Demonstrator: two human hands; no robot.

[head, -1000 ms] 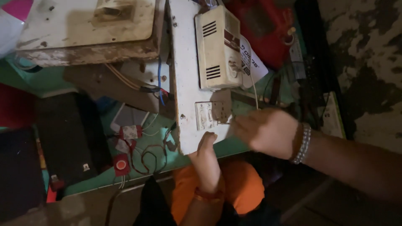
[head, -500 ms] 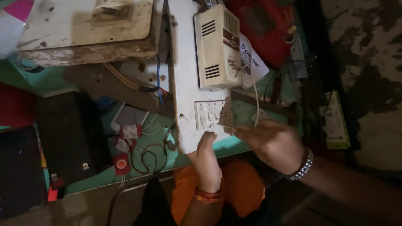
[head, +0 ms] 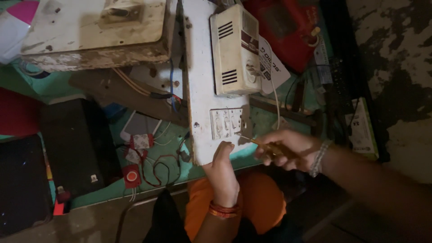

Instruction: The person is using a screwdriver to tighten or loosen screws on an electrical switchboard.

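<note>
Whereas a second ago the right hand (head: pixel 285 148) was empty, it now grips a yellow-handled screwdriver (head: pixel 256 143), tip at the switch plate (head: pixel 227 122) on the white board (head: pixel 200 90). Fastener work appears under way. The left hand (head: pixel 222 168) lies flat, fingers together, bracing the chipped board's lower edge below the ribbed cream plastic box (head: pixel 234 49).

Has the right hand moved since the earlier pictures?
Yes. The right hand, holding a screwdriver, moved right and slightly down from the switch plate.
</note>
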